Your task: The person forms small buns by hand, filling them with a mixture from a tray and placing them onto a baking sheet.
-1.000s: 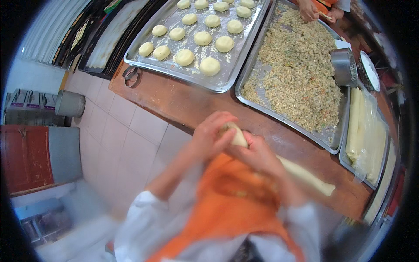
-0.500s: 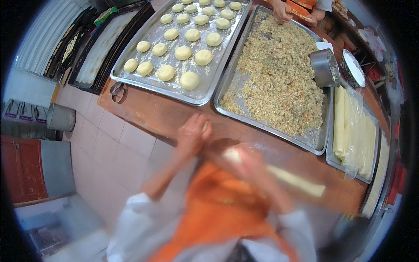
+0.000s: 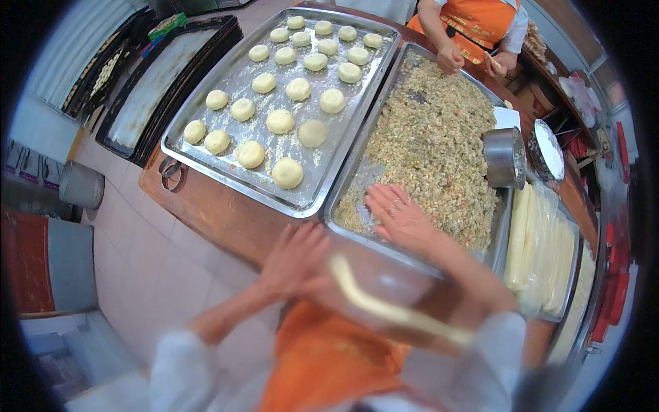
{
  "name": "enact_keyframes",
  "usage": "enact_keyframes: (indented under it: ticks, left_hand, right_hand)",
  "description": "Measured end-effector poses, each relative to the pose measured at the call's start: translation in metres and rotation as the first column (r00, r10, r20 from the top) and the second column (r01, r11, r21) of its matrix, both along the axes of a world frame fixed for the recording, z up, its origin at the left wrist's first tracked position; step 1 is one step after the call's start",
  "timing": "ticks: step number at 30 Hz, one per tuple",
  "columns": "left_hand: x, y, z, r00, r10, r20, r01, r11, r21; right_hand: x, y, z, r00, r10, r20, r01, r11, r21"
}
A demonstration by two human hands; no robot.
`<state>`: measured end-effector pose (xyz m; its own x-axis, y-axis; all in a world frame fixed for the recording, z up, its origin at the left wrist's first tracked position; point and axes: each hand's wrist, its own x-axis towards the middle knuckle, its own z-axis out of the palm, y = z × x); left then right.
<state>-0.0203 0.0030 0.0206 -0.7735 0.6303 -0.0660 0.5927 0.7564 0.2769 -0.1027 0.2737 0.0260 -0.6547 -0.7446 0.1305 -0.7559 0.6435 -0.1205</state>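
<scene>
My right hand (image 3: 401, 218) lies with fingers stretched out on the crumbly, speckled filling (image 3: 429, 144), at the near edge of its metal tray (image 3: 405, 255). Near the table's front edge, my left hand (image 3: 295, 259) is palm down, fingers extended and thumb apart, somewhat blurred. Whatever may be under that palm is hidden. A pale yellow dough rope (image 3: 391, 310) runs along the table between my hands and past my right forearm. To the far left, round dough pieces (image 3: 280, 121) sit in loose rows on a floured metal tray (image 3: 233, 182).
A metal pot (image 3: 504, 158) rests at the filling's right side. Plastic-covered dough rolls (image 3: 542, 247) lie in a tray at the right. Ring cutters (image 3: 171, 173) stand by the table's left corner. Across the table is a co-worker in an orange apron (image 3: 473, 27).
My right hand has left the dough rope and reached forward into the filling. My left hand has gone from curled to flatter. The whole view has shifted, showing more of the co-worker.
</scene>
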Motion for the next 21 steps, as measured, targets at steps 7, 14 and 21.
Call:
enact_keyframes:
  ticks: [7, 14, 21]
  left_hand:
    - [0.001, 0.001, -0.004, 0.999, 0.041, 0.004, -0.041, 0.999, 0.006]
    - [-0.005, 0.006, 0.004, 0.999, 0.034, 0.007, -0.034, 0.999, -0.008]
    - [-0.004, 0.006, 0.001, 1.0, 0.022, -0.006, -0.022, 1.0, 0.019]
  right_hand:
    - [-0.099, -0.032, -0.031, 0.847, -0.336, -0.411, 0.297, 0.942, -0.157]
    - [-0.057, -0.035, -0.027, 0.987, -0.154, -0.052, 0.139, 0.967, -0.213]
    - [0.013, 0.044, -0.009, 0.984, 0.16, 0.073, -0.161, 0.987, 0.01]
